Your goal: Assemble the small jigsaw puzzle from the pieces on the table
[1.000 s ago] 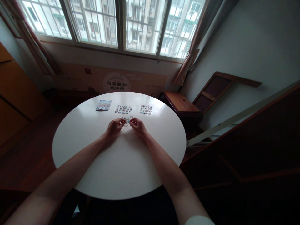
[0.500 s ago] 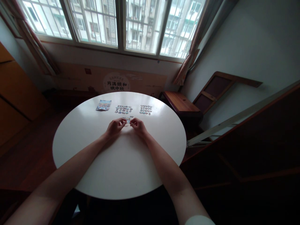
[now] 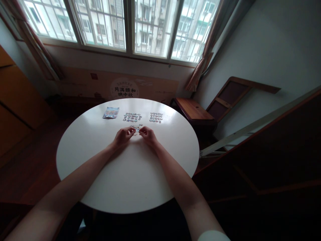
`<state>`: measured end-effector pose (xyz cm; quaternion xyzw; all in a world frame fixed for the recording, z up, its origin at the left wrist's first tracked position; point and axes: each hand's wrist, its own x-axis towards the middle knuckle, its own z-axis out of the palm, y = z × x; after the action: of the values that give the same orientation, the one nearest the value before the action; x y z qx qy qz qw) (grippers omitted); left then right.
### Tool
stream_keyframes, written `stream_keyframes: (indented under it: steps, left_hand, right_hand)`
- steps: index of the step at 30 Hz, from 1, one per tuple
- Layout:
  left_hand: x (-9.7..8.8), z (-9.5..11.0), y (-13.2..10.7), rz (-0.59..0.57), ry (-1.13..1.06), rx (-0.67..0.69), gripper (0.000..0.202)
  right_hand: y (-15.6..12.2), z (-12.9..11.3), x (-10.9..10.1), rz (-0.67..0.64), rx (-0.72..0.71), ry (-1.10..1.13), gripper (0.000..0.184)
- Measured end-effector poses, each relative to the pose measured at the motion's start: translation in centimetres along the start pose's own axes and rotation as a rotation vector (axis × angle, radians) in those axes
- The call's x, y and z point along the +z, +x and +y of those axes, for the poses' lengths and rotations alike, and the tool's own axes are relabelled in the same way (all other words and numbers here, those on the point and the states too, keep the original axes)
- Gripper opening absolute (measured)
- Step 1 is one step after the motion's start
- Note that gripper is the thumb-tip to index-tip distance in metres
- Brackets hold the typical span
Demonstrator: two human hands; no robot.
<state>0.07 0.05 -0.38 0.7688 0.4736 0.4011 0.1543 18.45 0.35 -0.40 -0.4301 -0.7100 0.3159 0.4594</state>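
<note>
Over the middle of the white round table [image 3: 120, 180], my left hand [image 3: 123, 135] and my right hand [image 3: 148, 135] face each other a short way apart. Each has thumb and fingers pinched together on small jigsaw pieces [image 3: 137, 129] between them; the fingers partly cover these, so where one piece ends cannot be made out. A few loose jigsaw pieces [image 3: 140, 125] lie just beyond the fingertips, and others [image 3: 135, 135] lie just below them. Farther back are two groups of spread pieces: one at centre [image 3: 132, 117], the other set in rows at right [image 3: 156, 117].
A colourful picture packet or sheet [image 3: 111, 112] lies at the table's back left. Past the far right edge stands a wooden stool or bench [image 3: 193, 108], with a folded wooden chair [image 3: 225, 95] by the wall. A printed banner [image 3: 147, 85] runs below the windows.
Hardly anything differs. Both hands keep their pinch in the same place, with at most a tiny shift of the fingers, and the groups of pieces have not moved.
</note>
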Motion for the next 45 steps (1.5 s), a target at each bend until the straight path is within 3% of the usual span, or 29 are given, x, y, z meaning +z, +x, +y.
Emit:
stream_keyframes:
  steps: [45]
  left_hand:
    - [-0.2,0.4,0.0,-0.015,0.03,-0.022,0.023]
  right_hand:
    - [-0.3,-1.2,-0.2,-0.015,0.015,-0.075,0.009]
